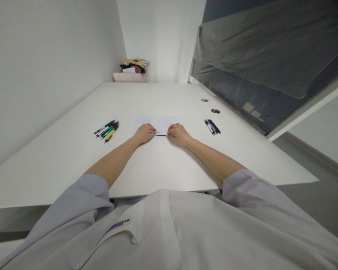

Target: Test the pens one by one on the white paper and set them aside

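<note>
A white sheet of paper lies on the table, with both hands resting over its near part. My left hand is closed in a pinch at a slim whitish rod, whose kind is too small to tell. Facing it, my right hand also has its fingertips pressed together; what they hold is hidden. Just below the whitish rod, a thin dark stick like a pen refill spans the gap between the hands. Whether either hand touches this dark stick, I cannot tell.
Several click pens with black, green and yellow barrels lie left on the white table. To the right is a bundle of pens with reddish strips. Two round table inserts sit farther back, near a covered dark panel. A filled box stands at the far end.
</note>
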Action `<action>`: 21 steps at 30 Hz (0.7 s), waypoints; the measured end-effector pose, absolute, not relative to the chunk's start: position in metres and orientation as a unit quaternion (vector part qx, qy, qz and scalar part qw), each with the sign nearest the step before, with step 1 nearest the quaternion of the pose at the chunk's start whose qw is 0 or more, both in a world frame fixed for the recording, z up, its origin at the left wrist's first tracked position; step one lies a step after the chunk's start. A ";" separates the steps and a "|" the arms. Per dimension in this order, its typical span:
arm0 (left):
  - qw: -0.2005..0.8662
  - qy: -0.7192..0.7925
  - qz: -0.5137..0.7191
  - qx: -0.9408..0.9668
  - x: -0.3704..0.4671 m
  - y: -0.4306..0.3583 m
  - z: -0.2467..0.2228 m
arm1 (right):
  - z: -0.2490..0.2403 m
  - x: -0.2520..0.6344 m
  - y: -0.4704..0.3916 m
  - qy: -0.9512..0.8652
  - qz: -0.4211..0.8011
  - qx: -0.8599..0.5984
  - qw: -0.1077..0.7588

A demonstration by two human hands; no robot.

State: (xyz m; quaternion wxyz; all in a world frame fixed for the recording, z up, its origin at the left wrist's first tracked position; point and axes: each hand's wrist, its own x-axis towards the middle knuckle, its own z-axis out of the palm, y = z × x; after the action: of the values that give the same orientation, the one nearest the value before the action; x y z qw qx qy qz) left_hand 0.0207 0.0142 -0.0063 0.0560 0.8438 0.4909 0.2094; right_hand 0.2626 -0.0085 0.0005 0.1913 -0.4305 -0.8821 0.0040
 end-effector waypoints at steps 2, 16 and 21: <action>0.058 0.490 0.204 0.846 0.020 0.013 -0.005 | 0.000 0.266 -0.009 -0.881 -0.001 -0.433 0.191; 0.035 0.499 0.233 0.834 0.017 0.011 -0.003 | 0.005 0.282 0.001 -0.870 -0.037 -0.443 0.212; 0.039 0.508 0.244 0.825 0.015 0.009 0.000 | 0.005 0.294 0.006 -0.855 -0.036 -0.466 0.223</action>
State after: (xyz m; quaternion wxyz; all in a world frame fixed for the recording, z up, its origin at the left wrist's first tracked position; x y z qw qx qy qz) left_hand 0.0149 0.0093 0.0000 0.0387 0.8250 0.5083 0.2438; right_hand 0.2935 0.0061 0.0052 0.2230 -0.4660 -0.8555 -0.0355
